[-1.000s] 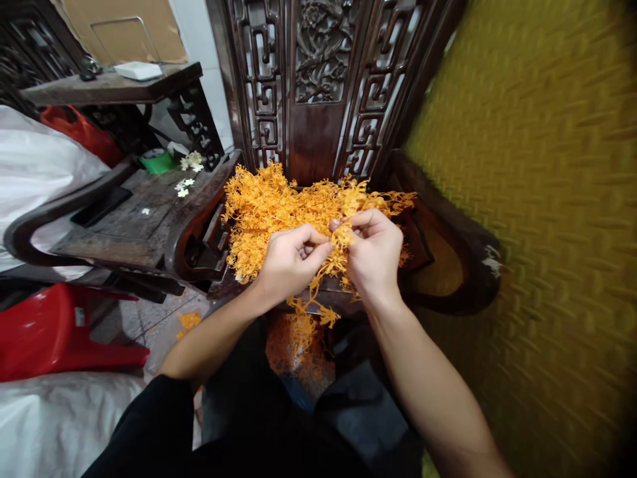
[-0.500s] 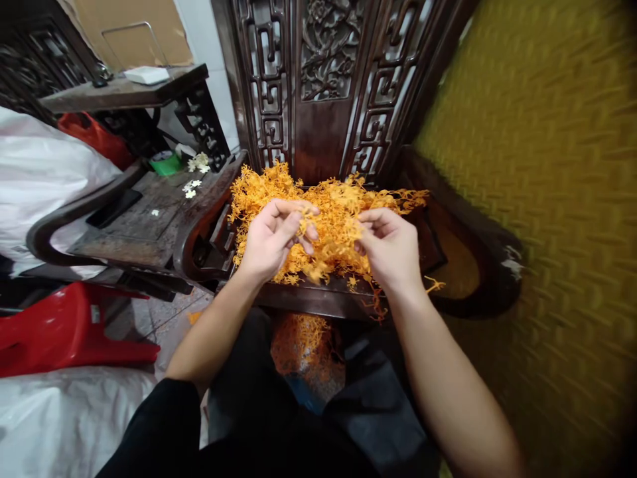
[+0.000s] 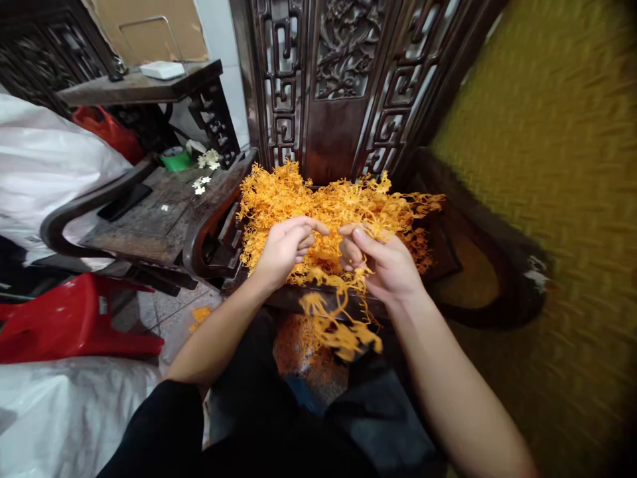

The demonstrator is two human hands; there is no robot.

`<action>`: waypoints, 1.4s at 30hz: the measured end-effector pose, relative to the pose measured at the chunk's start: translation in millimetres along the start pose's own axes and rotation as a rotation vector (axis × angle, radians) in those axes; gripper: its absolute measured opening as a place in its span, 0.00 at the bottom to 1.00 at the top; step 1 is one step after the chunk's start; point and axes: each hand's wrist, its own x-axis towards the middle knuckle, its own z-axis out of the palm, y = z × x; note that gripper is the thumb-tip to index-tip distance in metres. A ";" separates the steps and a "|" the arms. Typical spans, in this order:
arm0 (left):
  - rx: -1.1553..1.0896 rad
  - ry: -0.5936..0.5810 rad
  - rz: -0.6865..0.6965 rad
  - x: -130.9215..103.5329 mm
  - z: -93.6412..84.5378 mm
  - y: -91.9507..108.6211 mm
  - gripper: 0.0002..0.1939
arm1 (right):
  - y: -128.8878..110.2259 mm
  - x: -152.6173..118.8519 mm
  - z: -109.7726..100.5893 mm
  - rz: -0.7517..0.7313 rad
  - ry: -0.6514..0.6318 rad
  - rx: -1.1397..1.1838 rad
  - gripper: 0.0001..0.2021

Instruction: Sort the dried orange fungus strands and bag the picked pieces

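Note:
A heap of orange, branching, plastic-looking flower pieces (image 3: 279, 192) fills the dark wooden seat in front of me. My right hand (image 3: 381, 259) is closed, thumb against the index finger, on a strand of these pieces. From it hangs a loose orange cluster (image 3: 343, 328), blurred, over the seat's front edge and above my lap. My left hand (image 3: 288, 249) is at the front left of the heap, fingers curled and index finger pointing at the right hand. The two index tips are close but apart. Whether anything is in the left fingers is hidden.
The carved chair back (image 3: 333, 133) rises behind the heap, and a curved armrest (image 3: 209, 245) bounds it on the left. Left stand a red plastic stool (image 3: 89, 318), white sacks (image 3: 54, 159) and a wooden seat with green tape (image 3: 175, 159). A yellow woven surface (image 3: 562, 166) is at right.
My left hand has closed up from spread fingers, and both hands have come nearer each other. An orange cluster now dangles lower, towards my lap. The view has shifted slightly.

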 end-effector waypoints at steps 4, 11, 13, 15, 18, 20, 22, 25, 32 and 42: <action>0.245 0.060 0.225 -5.1 5.3 -1.2 0.16 | 2.7 -2.5 0.9 0.047 -0.086 -0.101 0.12; 0.468 0.170 0.404 -5.0 2.6 -2.9 0.15 | 7.6 -4.2 7.6 -0.139 0.231 -0.454 0.22; 0.487 0.178 0.397 -3.8 0.5 -5.0 0.15 | 6.7 -5.8 10.7 -0.211 0.257 -0.491 0.21; 0.482 0.157 0.376 -2.6 -0.3 -8.1 0.16 | 7.1 -6.7 12.5 -0.283 0.280 -0.508 0.17; 0.387 0.070 0.287 -2.1 2.3 -13.3 0.17 | 11.8 -6.3 12.3 -0.365 0.344 -0.560 0.14; 0.287 0.012 0.208 -2.7 6.1 -16.1 0.17 | 15.9 -5.3 11.5 -0.424 0.390 -0.620 0.13; 0.219 -0.017 0.167 -3.6 10.0 -17.2 0.16 | 18.4 -4.3 11.3 -0.478 0.434 -0.638 0.14; 0.181 -0.017 0.145 -3.4 13.6 -15.2 0.15 | 17.0 -3.6 11.3 -0.484 0.474 -0.533 0.19; 0.160 0.037 0.169 1.2 11.8 -10.3 0.21 | 6.8 -6.6 2.8 -0.388 0.275 -0.429 0.16; 0.326 0.045 0.301 -1.6 7.4 -11.9 0.28 | -0.9 -9.1 -2.2 -0.386 0.032 -0.491 0.20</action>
